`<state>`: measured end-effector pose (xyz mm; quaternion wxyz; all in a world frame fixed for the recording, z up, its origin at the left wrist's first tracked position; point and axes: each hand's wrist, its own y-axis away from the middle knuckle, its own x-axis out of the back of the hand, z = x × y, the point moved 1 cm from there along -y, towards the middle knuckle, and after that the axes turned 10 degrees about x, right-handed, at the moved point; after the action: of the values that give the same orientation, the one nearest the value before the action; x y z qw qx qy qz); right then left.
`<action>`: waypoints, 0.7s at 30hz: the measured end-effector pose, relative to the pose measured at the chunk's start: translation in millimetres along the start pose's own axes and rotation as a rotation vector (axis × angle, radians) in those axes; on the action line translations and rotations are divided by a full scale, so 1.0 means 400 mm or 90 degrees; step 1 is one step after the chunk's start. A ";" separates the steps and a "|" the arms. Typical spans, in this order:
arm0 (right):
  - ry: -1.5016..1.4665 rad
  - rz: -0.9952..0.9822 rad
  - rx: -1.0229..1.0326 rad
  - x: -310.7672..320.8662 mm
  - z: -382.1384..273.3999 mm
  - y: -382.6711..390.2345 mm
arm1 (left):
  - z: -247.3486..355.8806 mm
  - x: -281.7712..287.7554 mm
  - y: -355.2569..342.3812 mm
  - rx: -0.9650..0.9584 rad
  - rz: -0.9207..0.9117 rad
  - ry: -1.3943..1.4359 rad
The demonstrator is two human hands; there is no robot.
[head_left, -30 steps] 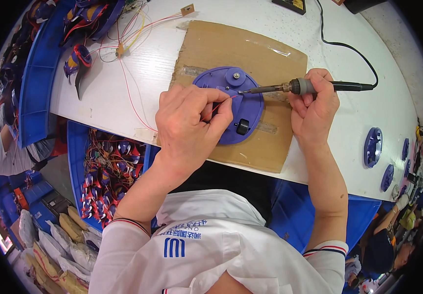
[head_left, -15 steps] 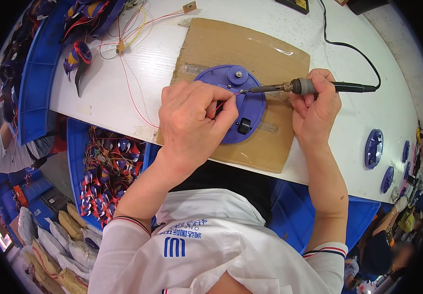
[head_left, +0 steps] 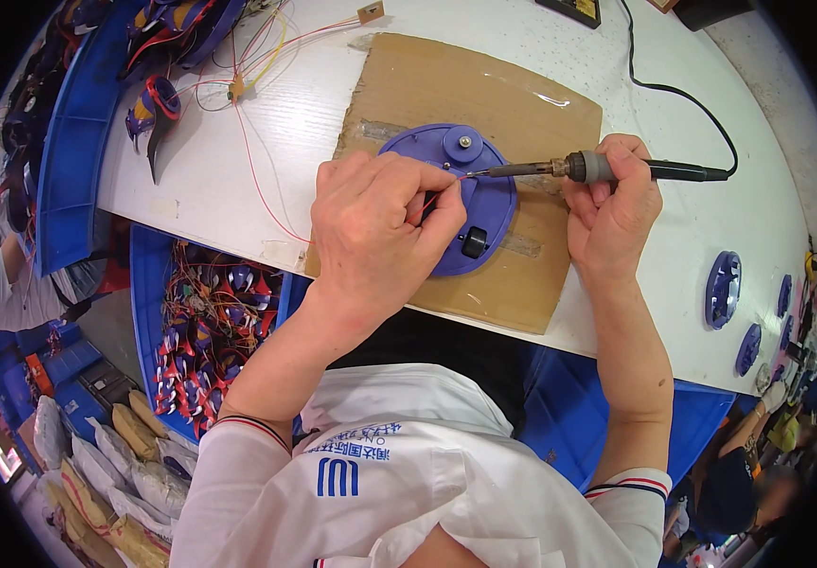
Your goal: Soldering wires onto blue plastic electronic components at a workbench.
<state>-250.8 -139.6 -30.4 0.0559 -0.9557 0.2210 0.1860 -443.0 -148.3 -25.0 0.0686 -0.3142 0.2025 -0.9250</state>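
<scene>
On the cardboard [head_left: 484, 80] before you, the purple base [head_left: 496, 204] lies partly under your left hand [head_left: 371, 222]. Little has changed this last second: left thumb and forefinger keep pinching a thin red wire [head_left: 464, 177]; your right hand [head_left: 617, 204] stays closed around the soldering iron [head_left: 532, 169], tip at the wire's end. Joint probably still in work. Around: small circuit board [head_left: 237, 88] upper left, purple-and-red part [head_left: 155, 109] nearby, purple shell [head_left: 723, 289] far right. In the way: left hand covers the base's left side; trailing red lead [head_left: 254, 175] runs toward it, might snag.
</scene>
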 end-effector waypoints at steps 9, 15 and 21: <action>-0.012 0.007 -0.012 0.005 0.000 -0.003 | 0.002 0.000 -0.002 -0.001 -0.001 -0.004; 0.012 -0.006 -0.001 0.003 -0.004 -0.002 | 0.005 0.002 -0.003 0.003 -0.007 -0.009; 0.002 -0.007 -0.009 0.011 -0.003 -0.007 | 0.003 -0.001 -0.002 0.005 -0.003 0.002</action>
<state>-245.5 -139.3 -31.0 0.0497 -0.9577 0.2144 0.1855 -442.0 -147.9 -23.9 0.0676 -0.3132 0.1982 -0.9263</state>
